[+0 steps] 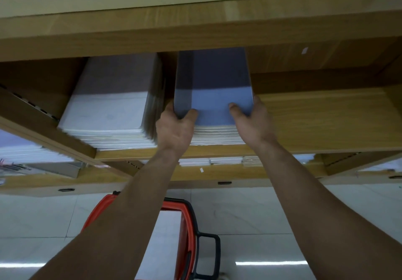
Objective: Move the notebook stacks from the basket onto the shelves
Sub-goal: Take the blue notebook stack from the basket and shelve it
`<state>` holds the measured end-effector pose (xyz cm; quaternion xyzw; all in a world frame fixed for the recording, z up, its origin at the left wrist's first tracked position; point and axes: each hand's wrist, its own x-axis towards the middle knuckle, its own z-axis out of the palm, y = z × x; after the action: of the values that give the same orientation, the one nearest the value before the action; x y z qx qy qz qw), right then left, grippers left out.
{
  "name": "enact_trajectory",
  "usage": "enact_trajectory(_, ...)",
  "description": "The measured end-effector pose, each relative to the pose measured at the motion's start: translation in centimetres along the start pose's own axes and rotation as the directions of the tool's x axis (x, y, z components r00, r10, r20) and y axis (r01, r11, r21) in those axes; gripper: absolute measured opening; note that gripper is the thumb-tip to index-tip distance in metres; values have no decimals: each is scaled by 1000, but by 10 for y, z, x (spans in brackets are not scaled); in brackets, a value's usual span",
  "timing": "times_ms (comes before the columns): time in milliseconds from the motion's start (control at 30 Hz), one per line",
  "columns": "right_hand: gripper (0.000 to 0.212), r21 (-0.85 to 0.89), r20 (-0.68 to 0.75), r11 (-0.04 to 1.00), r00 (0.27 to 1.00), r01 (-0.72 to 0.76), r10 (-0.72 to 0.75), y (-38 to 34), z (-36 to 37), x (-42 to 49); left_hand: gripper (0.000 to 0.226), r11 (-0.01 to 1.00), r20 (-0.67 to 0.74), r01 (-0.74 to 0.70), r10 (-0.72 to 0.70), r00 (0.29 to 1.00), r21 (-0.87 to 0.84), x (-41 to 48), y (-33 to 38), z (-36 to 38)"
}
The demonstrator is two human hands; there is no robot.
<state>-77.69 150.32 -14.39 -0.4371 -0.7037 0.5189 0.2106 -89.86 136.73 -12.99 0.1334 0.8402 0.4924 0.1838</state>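
Two notebook stacks on shelf (315, 123): white stack (108, 108) at shelf left, blue stack (214, 97) at shelf middle. Left grip (175, 127) and right grip (253, 123) each clasped blue stack's near corner. One orange basket (186, 232) below shelf.

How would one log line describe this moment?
step: placing | left hand, right hand: grip blue notebook stack | stack: on shelf, beside white stack | basket: below

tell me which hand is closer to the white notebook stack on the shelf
Left. The left hand grips the near left corner of the blue stack, right beside the white stack; the right hand holds the blue stack's other corner, farther off.
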Motion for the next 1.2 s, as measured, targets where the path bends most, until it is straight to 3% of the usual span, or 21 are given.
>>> enact_trajectory(200,42,144,110,986,992,-82,66,2,-7,6,56,1000,84,13,-11,996,-25,-2,-10,-1)
enact_trajectory(333,34,212,70,969,991,-126,113,2,1,10,64,992,98,79,-70,993,-94,-1,-14,1)
enact_trajectory(500,38,136,3,990,999,-45,45,5,6,10,59,994,88,59,-51,995,-87,7,-20,2)
enact_trajectory(633,48,65,-49,998,998,-25,28,-1,5,1,67,995,173,57,-43,984,-77,2,-13,-8)
enact_trajectory(800,51,16,-167,998,984,-61,63,-1,11,-54,52,1000,168,-24,21,986,16,-24,-9,-32)
enact_trajectory(867,60,-22,-212,993,972,-112,105,23,23,-96,56,1000,193,-20,21,981,-4,-50,-25,-46)
enact_trajectory(967,86,-156,-120,955,965,-251,233,72,54,-166,48,995,207,92,-81,975,-44,-92,-82,-75)
enact_trajectory(1033,91,-293,32,905,943,-308,331,107,82,-209,42,985,217,144,-161,963,91,-118,-146,-98)
enact_trajectory(1200,91,-546,293,808,853,-222,433,169,153,-273,59,839,208,368,-475,855,401,-166,-294,-155)
